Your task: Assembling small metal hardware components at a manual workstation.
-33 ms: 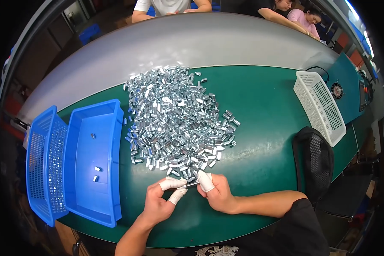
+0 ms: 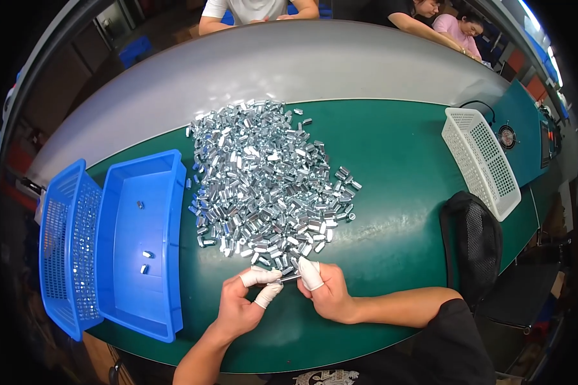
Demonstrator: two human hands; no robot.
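Both hands, left (image 2: 241,308) and right (image 2: 324,292), pinch one small metal piece (image 2: 289,278); blue tray (image 2: 141,308) holds few, pile (image 2: 270,179) remains large.

We hold one small silver nut (image 2: 289,278) pinched level between white-capped fingers (image 2: 261,276) of both hands, just at six o'clock of the big heap of shiny nuts (image 2: 266,179) on the green desk (image 2: 398,167).
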